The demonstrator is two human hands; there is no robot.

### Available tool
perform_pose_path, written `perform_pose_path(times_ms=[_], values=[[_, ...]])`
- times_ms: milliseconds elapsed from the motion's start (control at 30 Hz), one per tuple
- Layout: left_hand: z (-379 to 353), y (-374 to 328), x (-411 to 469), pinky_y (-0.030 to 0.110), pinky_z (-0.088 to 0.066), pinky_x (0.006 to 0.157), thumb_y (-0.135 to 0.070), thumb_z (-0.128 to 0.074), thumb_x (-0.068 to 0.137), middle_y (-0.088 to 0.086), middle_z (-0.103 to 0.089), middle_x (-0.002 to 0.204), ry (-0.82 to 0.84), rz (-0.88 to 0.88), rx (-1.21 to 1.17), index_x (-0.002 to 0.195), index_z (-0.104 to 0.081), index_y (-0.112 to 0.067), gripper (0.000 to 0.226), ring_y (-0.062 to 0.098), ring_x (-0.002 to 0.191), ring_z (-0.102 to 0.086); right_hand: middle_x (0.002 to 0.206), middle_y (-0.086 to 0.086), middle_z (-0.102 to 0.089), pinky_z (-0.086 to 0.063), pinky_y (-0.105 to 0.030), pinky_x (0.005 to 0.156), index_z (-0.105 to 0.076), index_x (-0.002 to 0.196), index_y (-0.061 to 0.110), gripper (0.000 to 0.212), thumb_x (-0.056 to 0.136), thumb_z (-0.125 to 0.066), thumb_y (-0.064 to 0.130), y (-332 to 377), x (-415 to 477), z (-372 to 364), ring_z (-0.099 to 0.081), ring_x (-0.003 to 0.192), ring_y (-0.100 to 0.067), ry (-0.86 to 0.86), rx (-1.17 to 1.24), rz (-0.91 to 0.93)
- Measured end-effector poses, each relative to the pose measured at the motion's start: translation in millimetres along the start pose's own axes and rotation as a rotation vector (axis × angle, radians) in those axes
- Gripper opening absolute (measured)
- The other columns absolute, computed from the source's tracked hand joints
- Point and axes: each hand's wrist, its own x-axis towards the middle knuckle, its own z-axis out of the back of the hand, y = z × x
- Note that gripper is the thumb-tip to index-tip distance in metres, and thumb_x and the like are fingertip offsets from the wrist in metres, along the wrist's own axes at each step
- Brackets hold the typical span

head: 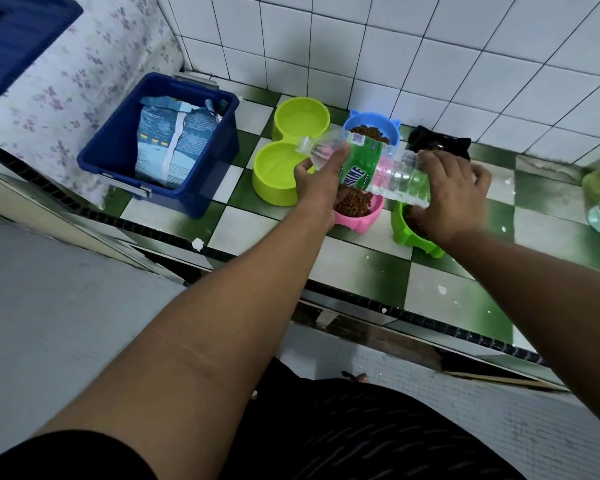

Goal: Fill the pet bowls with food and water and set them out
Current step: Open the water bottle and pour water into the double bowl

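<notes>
The bottle (378, 168) is clear ribbed plastic with a glossy green label. The double bowl (288, 157) and the storage bin (201, 188) are smooth moulded plastic. The ledge (361, 268) and wall (430, 57) are glazed tile. The feed bag (167, 143) is crinkled printed film.

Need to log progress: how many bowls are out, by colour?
Yellow-green double bowl: 1
Blue bowl: 1
Pink bowl: 1
Green bowl: 1
Black bowl: 1
Total: 5
</notes>
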Motion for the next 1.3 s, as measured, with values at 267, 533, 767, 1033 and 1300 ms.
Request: perform_pose_path(times_ms=[267,533,767,1033,1300], values=[[-27.3,-30.6,-15.1,0.058,-0.060,0.090,-0.028,-0.095,0.067,0.017,-0.065,0.129,0.138,-0.161,-0.034,0.134,-0.043,-0.021,0.085,0.033,0.101,-0.073,0.138,-0.009,-0.048,-0.035,-0.048,0.102,-0.039,0.142,0.017,0.083,0.069,-0.076,0.028,6.9,6.8,2.5,-0.045,0.125,-0.033,-0.077,0.185,-0.106],[-101.2,-33.7,-45.9,0.055,-0.061,0.089,-0.027,-0.096,0.066,0.017,-0.062,0.132,0.360,-0.410,0.150,0.136,-0.047,-0.031,0.086,0.036,0.115,-0.070,0.138,-0.011,-0.048,-0.043,-0.047,0.101,-0.038,0.143,0.013,0.089,0.067,-0.080,0.029,-28.5,1.5,19.5,-0.047,0.126,-0.033,-0.224,0.406,-0.332],[-171.9,5.2,-76.1,0.041,-0.061,0.093,-0.023,-0.097,0.065,0.002,-0.058,0.123,0.587,-0.651,0.480,0.146,-0.035,-0.030,0.102,0.014,0.111,-0.065,0.125,-0.006,-0.053,-0.049,-0.045,0.095,-0.042,0.132,0.011,0.089,0.060,-0.084,0.041,-85.9,-23.4,30.2,-0.054,0.115,-0.026,-0.313,0.529,-0.528],[-244.5,48.8,-95.6,0.026,-0.052,0.100,-0.027,-0.097,0.065,-0.004,-0.057,0.124,0.671,-0.695,0.680,0.144,-0.045,-0.013,0.096,0.006,0.108,-0.059,0.123,-0.004,-0.057,-0.048,-0.039,0.094,-0.044,0.125,0.014,0.088,0.054,-0.089,0.043,-150.2,-48.9,36.0,-0.056,0.114,-0.023,-0.345,0.634,-0.667],[-278.6,105.0,-91.5,0.034,-0.054,0.101,-0.037,-0.097,0.059,-0.005,-0.059,0.129,0.696,-0.738,0.807,0.141,-0.048,-0.017,0.097,0.013,0.114,-0.064,0.120,-0.006,-0.061,-0.049,-0.045,0.097,-0.046,0.120,0.015,0.083,0.056,-0.087,0.048,-206.1,-77.9,14.6,-0.059,0.110,-0.025,-0.220,0.708,-0.768]])
